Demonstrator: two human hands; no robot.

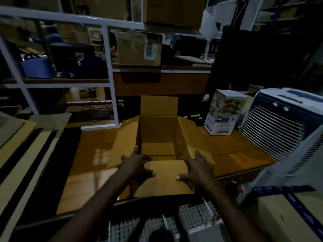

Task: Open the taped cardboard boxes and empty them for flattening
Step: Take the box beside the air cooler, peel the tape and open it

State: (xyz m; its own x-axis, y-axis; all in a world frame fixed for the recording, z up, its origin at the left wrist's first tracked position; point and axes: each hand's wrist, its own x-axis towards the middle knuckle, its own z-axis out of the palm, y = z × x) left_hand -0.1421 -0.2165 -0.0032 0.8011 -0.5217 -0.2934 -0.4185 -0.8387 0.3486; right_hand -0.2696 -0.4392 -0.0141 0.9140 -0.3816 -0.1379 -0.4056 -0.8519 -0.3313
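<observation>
Now both your hands are on the open cardboard box point(158, 135), which stands on the wooden table point(232, 151) in front of you. Your left hand point(138, 165) lies on the left edge of the near flap point(166, 179), fingers spread apart, the thumb pressed flat on top of the flap. The other fingertips of this hand reach toward the left corner of the box opening. Your right hand point(196, 169) mirrors it on the right edge of the same flap — fingers also spread, thumb on the flap surface, not closed around anything. A yellow band point(212, 185) sits on your right wrist.

Just beyond your fingertips the inside of the box is visible and it looks empty; only the bottom flaps show there. The far flap point(159, 105) stands upright behind the opening, well beyond your fingers. The left flap point(122, 142) spreads outward beside your left fingers, and the right flap point(192, 138) spreads outward beside your right fingers.

Farther to the right of your right hand stands a white printed carton point(224, 113), and beside it an air cooler point(283, 130). Near your right forearm — low in the view — there is another cardboard box with blue tape point(286, 219), closed. The room is dim, so small details are hard to tell.
</observation>
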